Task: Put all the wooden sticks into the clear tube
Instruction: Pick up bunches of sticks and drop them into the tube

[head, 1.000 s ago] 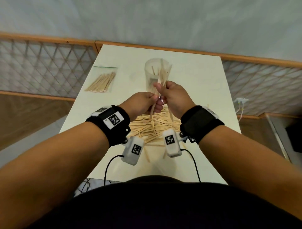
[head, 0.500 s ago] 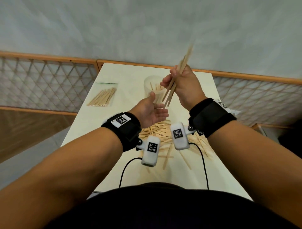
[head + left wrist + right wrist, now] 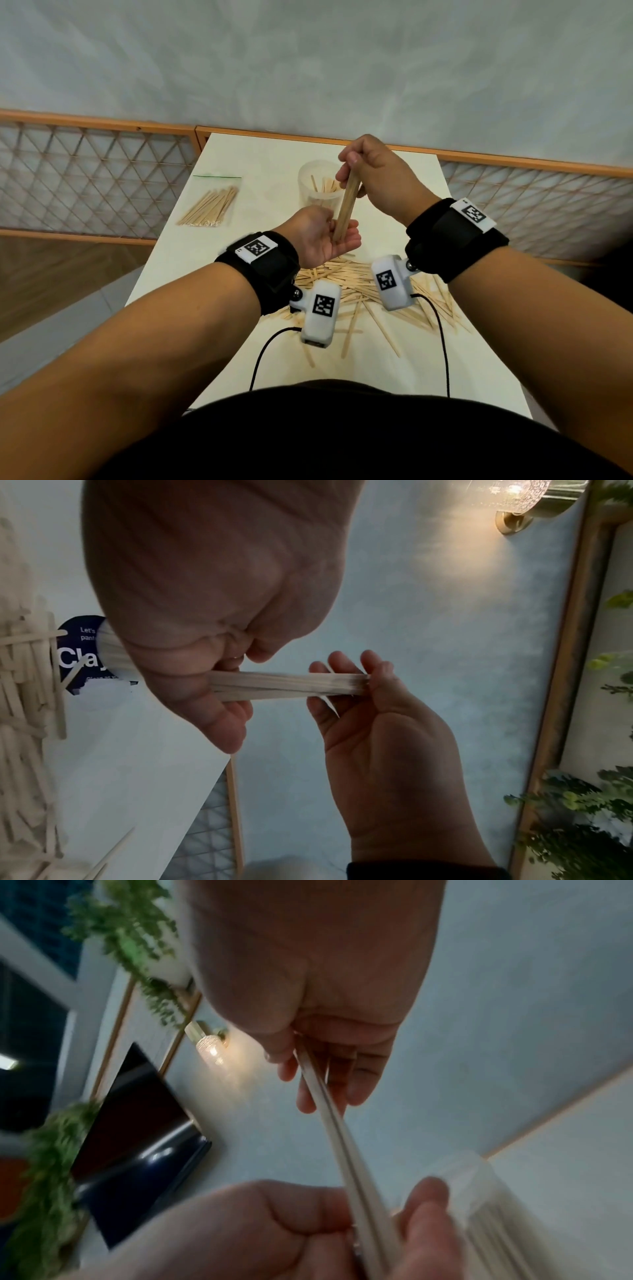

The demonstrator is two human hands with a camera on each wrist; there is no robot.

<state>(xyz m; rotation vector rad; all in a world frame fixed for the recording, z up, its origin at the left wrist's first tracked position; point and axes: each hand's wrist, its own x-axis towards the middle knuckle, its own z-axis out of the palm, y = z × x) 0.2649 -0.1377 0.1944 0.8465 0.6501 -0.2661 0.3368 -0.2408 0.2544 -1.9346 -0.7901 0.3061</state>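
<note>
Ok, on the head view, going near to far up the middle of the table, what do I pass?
Loose stick pile → left hand, open under the bundle's lower end → stick bundle gripped by the right hand → clear tube.

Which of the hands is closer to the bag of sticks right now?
Left. The left hand hovers open just right of the bag, palm under the bundle. The right hand grips that bundle farther right, beyond the tube.
</note>
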